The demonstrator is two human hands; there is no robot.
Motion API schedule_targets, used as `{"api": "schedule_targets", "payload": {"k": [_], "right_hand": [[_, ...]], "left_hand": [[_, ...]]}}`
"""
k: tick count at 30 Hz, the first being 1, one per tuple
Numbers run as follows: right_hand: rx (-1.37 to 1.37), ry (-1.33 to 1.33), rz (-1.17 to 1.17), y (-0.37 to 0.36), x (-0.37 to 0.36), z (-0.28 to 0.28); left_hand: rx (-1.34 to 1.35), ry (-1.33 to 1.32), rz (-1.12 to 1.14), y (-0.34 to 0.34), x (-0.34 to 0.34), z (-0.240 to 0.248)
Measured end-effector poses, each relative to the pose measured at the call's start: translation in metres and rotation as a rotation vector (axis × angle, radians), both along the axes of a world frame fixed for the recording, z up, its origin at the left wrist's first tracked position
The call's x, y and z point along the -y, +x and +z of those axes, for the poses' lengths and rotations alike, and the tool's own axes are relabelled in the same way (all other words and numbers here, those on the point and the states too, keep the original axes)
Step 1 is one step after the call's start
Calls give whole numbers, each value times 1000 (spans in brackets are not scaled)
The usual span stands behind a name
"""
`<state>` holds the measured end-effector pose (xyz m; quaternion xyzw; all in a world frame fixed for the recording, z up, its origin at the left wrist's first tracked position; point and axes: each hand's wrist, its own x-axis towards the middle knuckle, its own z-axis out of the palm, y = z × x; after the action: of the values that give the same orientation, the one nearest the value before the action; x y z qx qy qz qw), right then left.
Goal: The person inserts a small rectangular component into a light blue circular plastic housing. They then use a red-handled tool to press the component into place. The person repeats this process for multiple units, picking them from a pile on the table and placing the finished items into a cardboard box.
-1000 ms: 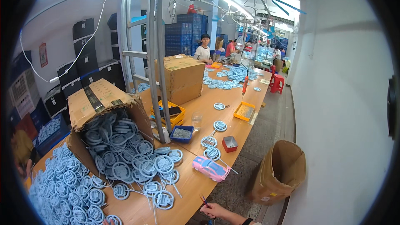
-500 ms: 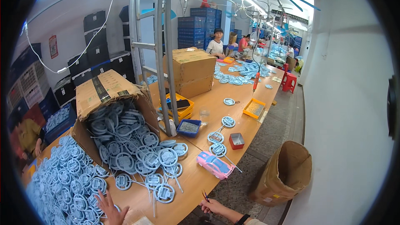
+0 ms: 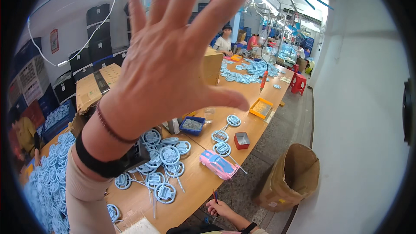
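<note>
My left hand [image 3: 167, 65] is raised close to the camera, its fingers spread wide and nothing in them. It hides much of the open carton and the metal frame behind. Low at the table's near right edge, my right hand [image 3: 220, 208] is closed around a thin dark tool [image 3: 215, 196] with a reddish part; its exact kind is unclear. Nearby on the table sits a pink and blue toy car [image 3: 218, 164]. Light-blue plastic steering-wheel-shaped parts [image 3: 165, 193], several with thin stalks, lie left of it.
A large heap of blue parts [image 3: 50, 186] covers the left side. Beyond the car stand a red square tin [image 3: 242, 140], a blue tray [image 3: 192, 125] and a yellow tray [image 3: 261, 108]. A tall open carton [image 3: 292, 177] stands on the floor at right. A screwdriver [image 3: 264, 80] hangs over the table; a co-worker [image 3: 223, 43] sits beyond.
My left hand has risen from beside the blue parts at lower left to right before the camera. My right hand stays near the table edge with the thin tool. The view has shifted slightly.
</note>
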<state>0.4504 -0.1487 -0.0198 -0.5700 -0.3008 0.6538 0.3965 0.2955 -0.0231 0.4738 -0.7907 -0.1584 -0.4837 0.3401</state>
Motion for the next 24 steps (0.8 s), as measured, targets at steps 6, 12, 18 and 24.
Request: {"api": "schedule_targets", "payload": {"k": [6, 12, 18, 24], "right_hand": [[-18, -38, -73, 10, 11, 4], [-8, -16, -72, 14, 10, 2], [102, -52, 33, 2, -3, 3], [177, -104, -33, 0, -8, -15]], "left_hand": [[-63, -89, 12, 46, -3, 4], [-233, -176, -102, 8, -13, -28], [-297, -616, 12, -106, -24, -109], [89, -807, 421, -298, 19, -209]]}}
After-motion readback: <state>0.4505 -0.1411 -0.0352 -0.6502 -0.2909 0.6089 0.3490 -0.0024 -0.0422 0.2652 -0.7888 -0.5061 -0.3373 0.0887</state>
